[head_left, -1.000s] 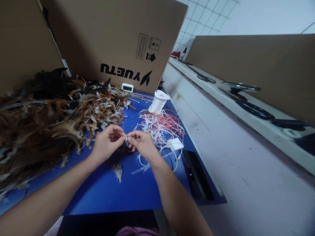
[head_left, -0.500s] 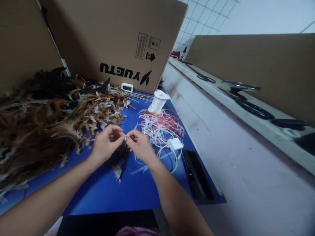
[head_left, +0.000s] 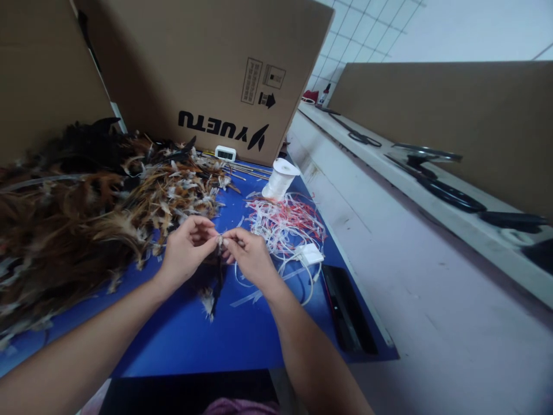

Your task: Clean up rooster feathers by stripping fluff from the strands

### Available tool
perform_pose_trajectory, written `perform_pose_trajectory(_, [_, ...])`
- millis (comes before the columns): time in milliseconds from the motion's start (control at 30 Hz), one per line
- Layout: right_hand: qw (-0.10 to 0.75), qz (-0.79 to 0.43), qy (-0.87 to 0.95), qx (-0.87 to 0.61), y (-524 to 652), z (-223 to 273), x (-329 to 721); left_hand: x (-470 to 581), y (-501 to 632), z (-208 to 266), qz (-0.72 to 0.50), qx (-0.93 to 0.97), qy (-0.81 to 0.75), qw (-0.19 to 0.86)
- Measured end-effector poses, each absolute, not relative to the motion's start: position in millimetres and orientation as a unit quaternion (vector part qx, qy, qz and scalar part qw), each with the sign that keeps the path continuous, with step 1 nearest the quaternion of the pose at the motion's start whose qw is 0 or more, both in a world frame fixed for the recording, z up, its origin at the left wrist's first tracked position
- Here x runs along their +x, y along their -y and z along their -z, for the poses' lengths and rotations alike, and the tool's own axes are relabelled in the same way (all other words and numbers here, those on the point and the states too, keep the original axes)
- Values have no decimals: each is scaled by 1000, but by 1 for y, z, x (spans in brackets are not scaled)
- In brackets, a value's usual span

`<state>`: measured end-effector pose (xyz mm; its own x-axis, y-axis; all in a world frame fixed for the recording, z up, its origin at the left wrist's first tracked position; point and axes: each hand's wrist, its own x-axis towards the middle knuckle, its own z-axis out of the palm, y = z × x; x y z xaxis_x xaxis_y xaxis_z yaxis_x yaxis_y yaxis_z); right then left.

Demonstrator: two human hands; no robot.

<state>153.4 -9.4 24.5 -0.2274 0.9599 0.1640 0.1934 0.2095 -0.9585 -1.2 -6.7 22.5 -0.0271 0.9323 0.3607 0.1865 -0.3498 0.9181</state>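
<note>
My left hand (head_left: 186, 252) and my right hand (head_left: 248, 253) meet over the blue table, thumbs and forefingers pinched close together. Between their fingertips is the pale end of a small dark feather bundle (head_left: 219, 274), which hangs down toward me. A white-tipped feather (head_left: 208, 301) shows below the hands. Both hands are closed on the bundle; the finer details at the fingertips are too small to make out. Left of my left hand lies a large pile of brown and black feathers (head_left: 86, 213). Beyond my right hand are tangled red and clear strips (head_left: 285, 222).
A white spool (head_left: 280, 178) stands behind the strips. A small white digital display (head_left: 225, 153) sits before a cardboard box (head_left: 207, 63). A white adapter with cable (head_left: 309, 254) and a black phone-like slab (head_left: 349, 308) lie right. Scissors (head_left: 364, 139) rest on the ledge.
Both hands stay together at nearly the same spot, with the right fingers shifted slightly at the bundle's pale end. The whole view has moved a little.
</note>
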Motion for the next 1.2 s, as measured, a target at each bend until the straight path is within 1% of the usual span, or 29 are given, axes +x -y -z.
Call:
perform_pose_trajectory(200, [416,-350,688,-479,11,-27,152,-1,7,-20,-546,606,-457,356])
perform_pose_trajectory(367, [419,-323,685,-501,13,-36,150,1,7,-20,-540,608,-457,361])
perform_pose_trajectory(467, [430,-338,667,-506,13,-35,149,1,6,-21,-549,595,-450,377])
perform_pose_trajectory(800, [461,-451,585,-492,12,-30,147,1,5,-19,-576,531,-447,432])
perform_pose_trajectory(933, [466,-465,568,-493,12,-34,146,2,6,-19,-583,513,-442,449])
perform_pose_trajectory(1200, [474,-482,547,-495,9,-33,147,3,7,-22,-599,448,-413,519])
